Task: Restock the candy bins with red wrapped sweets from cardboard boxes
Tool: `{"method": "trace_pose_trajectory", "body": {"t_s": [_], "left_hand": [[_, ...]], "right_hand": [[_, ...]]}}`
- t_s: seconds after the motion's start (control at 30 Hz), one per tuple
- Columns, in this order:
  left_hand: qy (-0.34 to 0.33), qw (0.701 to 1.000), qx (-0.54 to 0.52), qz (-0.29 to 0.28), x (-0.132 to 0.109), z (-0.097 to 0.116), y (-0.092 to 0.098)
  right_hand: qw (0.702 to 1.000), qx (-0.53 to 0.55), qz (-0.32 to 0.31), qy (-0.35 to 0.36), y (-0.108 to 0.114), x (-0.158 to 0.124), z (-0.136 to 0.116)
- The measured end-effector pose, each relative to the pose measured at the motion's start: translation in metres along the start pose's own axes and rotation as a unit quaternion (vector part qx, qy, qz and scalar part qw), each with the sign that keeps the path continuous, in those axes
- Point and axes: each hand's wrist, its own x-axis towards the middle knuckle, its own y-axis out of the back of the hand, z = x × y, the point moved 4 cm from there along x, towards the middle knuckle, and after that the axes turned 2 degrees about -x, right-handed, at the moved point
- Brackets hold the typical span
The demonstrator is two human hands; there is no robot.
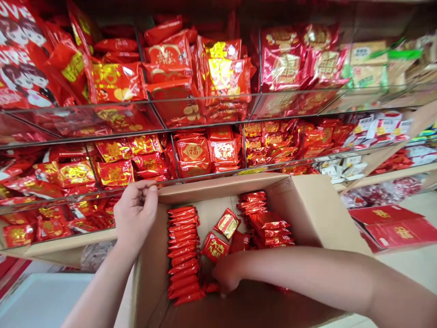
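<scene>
A deep cardboard box [309,214] stands against the shelf front. Along its left inner wall runs a row of small red snack packets [184,255], and more stacked red packets [269,223] line its right side. Between them lie loose packets, one with a gold label [227,223] and one red with gold characters [215,247]. At the box's far left corner my left hand [136,212] is closed, fingers curled and thumb against the rim. My right hand [227,275] reaches down inside among the packets; its fingers are mostly hidden, so their grip does not show.
Shelves with clear dividers hold red and gold packets [118,82], pink packets [283,68] and white packets [382,125]. A red gift box [392,223] sits on the floor at right. A pale blue-white flat surface [44,300] is at lower left.
</scene>
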Motion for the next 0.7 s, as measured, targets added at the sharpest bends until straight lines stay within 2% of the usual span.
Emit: {"method": "trace_pose_trajectory", "body": {"t_s": [0.07, 0.13, 0.27, 0.37, 0.43, 0.5, 0.57, 0.63, 0.7], "left_hand": [[-0.010, 1.000, 0.013, -0.001, 0.001, 0.000, 0.001], [-0.024, 0.999, 0.039, -0.010, 0.002, 0.002, 0.001], [-0.032, 0.998, 0.048, -0.028, -0.005, 0.014, 0.002], [0.016, 0.994, -0.030, -0.106, -0.023, 0.024, -0.007], [0.073, 0.976, -0.069, -0.191, -0.040, 0.029, -0.020], [0.141, 0.945, -0.109, -0.275, -0.058, 0.031, -0.035], [0.200, 0.916, -0.158, -0.311, -0.072, 0.034, -0.047], [0.223, 0.916, -0.186, -0.276, -0.079, 0.037, -0.055], [0.215, 0.938, -0.183, -0.202, -0.081, 0.040, -0.057]], "right_hand": [[1.000, -0.002, 0.011, 0.000, -0.004, 0.010, 0.001], [0.999, 0.011, 0.046, 0.010, 0.002, 0.011, -0.001], [0.992, 0.013, 0.123, 0.006, 0.037, -0.017, -0.004], [0.981, 0.056, 0.185, 0.013, 0.074, -0.058, -0.002], [0.954, 0.172, 0.242, 0.045, 0.097, -0.087, -0.001], [0.905, 0.297, 0.293, 0.088, 0.113, -0.108, -0.002], [0.832, 0.415, 0.348, 0.117, 0.118, -0.118, -0.004], [0.722, 0.540, 0.418, 0.108, 0.113, -0.118, -0.002], [0.602, 0.643, 0.468, 0.073, 0.101, -0.110, 0.002]]}}
